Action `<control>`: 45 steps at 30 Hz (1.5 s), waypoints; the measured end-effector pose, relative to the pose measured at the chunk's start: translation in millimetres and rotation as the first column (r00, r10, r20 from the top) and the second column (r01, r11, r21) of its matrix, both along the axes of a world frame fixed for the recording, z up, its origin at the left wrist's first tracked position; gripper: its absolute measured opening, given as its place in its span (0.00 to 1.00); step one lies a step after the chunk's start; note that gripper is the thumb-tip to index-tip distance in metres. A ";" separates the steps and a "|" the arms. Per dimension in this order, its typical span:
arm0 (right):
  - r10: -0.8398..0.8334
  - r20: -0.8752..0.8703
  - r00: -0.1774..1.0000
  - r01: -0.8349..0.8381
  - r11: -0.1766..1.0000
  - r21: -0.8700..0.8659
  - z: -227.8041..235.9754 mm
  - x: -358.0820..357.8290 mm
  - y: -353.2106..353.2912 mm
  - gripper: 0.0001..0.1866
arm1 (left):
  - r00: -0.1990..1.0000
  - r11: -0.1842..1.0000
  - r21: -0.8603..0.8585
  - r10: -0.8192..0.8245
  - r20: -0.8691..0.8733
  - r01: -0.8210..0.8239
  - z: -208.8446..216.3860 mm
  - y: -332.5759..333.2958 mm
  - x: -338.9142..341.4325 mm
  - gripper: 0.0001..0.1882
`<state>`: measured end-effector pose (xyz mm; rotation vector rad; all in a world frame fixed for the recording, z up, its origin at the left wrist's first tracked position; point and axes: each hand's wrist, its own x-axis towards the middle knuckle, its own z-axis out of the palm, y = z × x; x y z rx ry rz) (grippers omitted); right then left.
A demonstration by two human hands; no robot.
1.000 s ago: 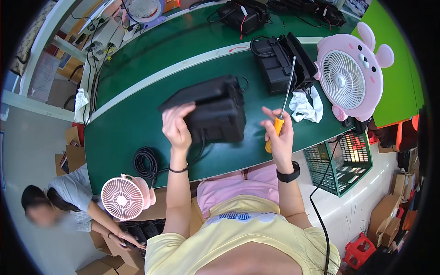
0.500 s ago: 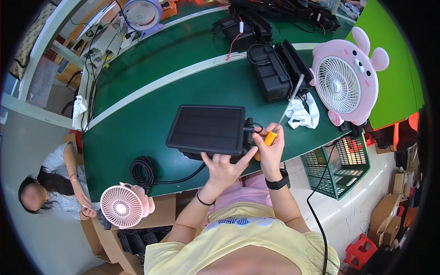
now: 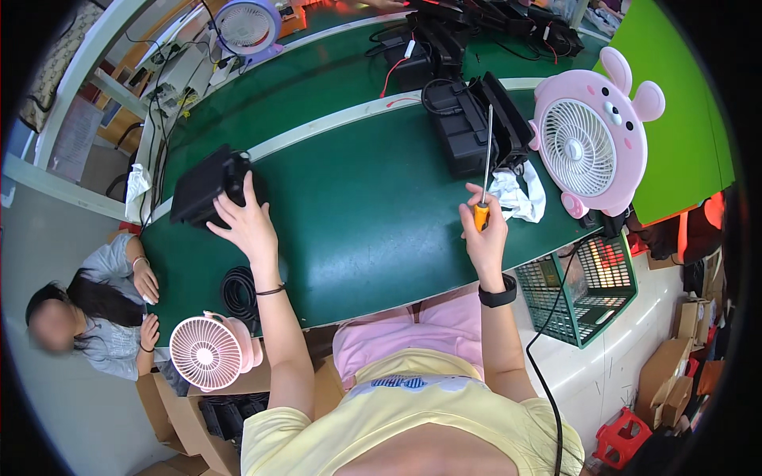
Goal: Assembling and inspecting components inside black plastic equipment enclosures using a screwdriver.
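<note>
In the head view, half a second ago a black case (image 3: 205,190) lay panel-up in the middle of the counter (image 3: 365,222) with both hands at it; now it stands tilted at the far left, near the pale dividing strip. The left grip (image 3: 248,226) has travelled there too, fingers spread apart and thumb off the case; whether the fingertips touch it, I cannot tell. The right grip (image 3: 487,238) has drawn away and stays closed around the orange handle of a screwdriver (image 3: 481,214), blade pointing up. For the work in hand, I judge that this case has been shifted aside and the tool is out of use for the moment.

Counted: one case by the left grip and a second case (image 3: 460,131) at the right (black units (image 3: 417,59) at the far side overlap too much to number). Three fans: a large pink fan (image 3: 591,143), a small pink fan (image 3: 208,355) and a purple fan (image 3: 246,30). One screwdriver, one coiled cable (image 3: 232,300), one white cloth (image 3: 529,202), one green crate (image 3: 548,297), one red stool (image 3: 621,440), and one co-worker (image 3: 111,341) seated at the left.
</note>
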<state>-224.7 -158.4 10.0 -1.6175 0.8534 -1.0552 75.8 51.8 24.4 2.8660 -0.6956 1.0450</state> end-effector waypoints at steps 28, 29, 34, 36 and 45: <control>0.029 0.172 0.985 -0.057 0.986 0.159 -32.0 12.9 28.5 0.07 | 0.610 0.607 0.439 -0.777 0.152 0.663 9.6 -362.9 14.7 0.08; 0.028 0.172 0.985 -0.056 0.985 0.163 -32.0 13.6 28.3 0.07 | 0.666 0.639 0.402 -0.740 0.091 0.656 11.2 -364.6 19.3 0.05; 0.047 0.176 0.983 -0.073 0.987 0.141 -32.3 13.2 27.6 0.07 | 0.677 0.663 0.353 -0.728 0.102 0.660 23.4 -314.1 50.7 0.04; 0.048 0.171 0.984 -0.072 0.988 0.136 -32.6 13.3 28.3 0.07 | 0.677 0.661 0.395 -0.726 0.121 0.638 30.3 -286.4 54.4 0.04; 0.040 0.133 0.990 -0.052 0.995 0.084 -39.4 13.3 27.2 0.06 | 0.660 0.596 0.411 -0.751 -0.021 0.690 57.0 -179.1 -19.3 0.14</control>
